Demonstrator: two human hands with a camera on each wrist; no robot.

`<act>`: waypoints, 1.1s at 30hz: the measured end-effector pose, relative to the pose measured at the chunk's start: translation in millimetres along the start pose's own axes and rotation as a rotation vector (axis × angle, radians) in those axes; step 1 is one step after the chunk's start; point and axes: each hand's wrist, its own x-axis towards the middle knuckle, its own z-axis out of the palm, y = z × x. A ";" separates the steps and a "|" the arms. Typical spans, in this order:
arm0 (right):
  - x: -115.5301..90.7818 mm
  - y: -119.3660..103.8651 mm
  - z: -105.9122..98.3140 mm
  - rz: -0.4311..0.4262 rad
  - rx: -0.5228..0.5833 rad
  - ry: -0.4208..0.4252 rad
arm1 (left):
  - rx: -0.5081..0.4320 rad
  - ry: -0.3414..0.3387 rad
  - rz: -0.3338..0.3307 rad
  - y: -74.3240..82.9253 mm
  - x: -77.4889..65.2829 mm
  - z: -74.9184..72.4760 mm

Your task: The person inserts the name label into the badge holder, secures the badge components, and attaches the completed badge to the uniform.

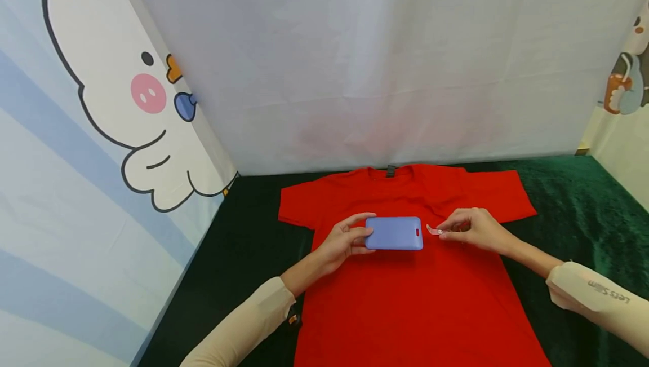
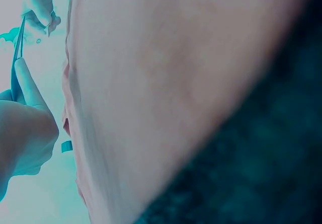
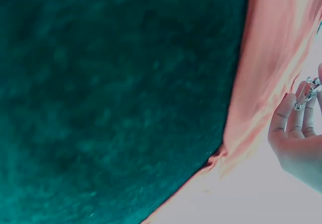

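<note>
The left hand (image 1: pixel 341 244) grips a blue card holder (image 1: pixel 394 233), its long axis sideways, slotted end just beside the small clip (image 1: pixel 434 231) the right hand (image 1: pixel 476 230) pinches.

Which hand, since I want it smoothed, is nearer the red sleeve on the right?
Right. The right hand is below and left of the red sleeve in the head view; the left hand is farther off, gripping the blue case.
</note>
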 end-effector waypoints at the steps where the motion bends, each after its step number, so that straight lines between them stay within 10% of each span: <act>1: 0.6 -1.5 1.3 -0.002 0.003 -0.002 | 0.000 0.000 0.001 0.1 -0.1 0.0; 33: 7.3 -24.9 14.8 0.003 0.128 -0.026 | -0.002 -0.010 -0.013 0.5 -2.5 -0.3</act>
